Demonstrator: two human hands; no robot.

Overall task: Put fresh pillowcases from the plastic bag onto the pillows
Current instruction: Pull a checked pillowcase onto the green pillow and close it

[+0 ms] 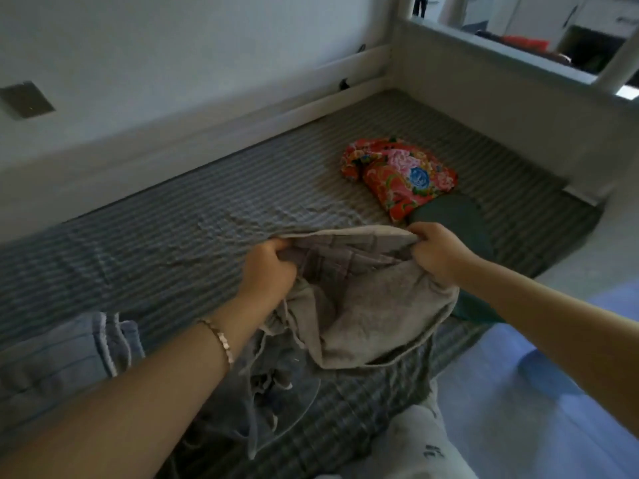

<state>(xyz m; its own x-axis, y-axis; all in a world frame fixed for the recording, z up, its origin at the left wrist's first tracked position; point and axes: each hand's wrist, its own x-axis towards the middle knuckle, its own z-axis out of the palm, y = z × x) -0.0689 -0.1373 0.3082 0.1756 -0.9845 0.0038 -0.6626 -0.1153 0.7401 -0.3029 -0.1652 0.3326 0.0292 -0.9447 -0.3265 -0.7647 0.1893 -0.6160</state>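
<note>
Near the bed's front edge, the grey pillowcase (363, 305) hangs bunched between the 2 hands: the left hand (268, 271) and the right hand (437, 252) are each fisted on its upper hem, held apart, probably to find and spread the opening. Beyond the pillowcase, on the striped mattress (207, 209), lies a red floral bundle (401, 176) touching a dark green pillow (456, 219). Just below it sits a clear plastic bag (287, 402).
</note>
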